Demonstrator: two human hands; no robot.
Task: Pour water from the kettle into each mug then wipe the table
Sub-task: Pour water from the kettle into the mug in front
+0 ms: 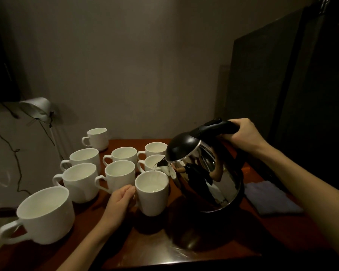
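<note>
A steel kettle (205, 173) with a black lid and handle is tilted to the left above the dark wooden table (213, 249). My right hand (243, 136) grips its handle. A thin stream of water runs from the spout into a white mug (152, 194) near the table's middle. My left hand (119, 200) holds that mug at its handle side; the handle itself is hidden. Several more white mugs (80, 181) stand in rows to the left and behind, and the largest-looking one (45, 214) is nearest me at the left.
A folded blue cloth (270, 198) lies on the table at the right, behind the kettle. A desk lamp (37, 108) and cables hang at the left, past the table edge. A dark panel (272, 85) stands at the right against the wall.
</note>
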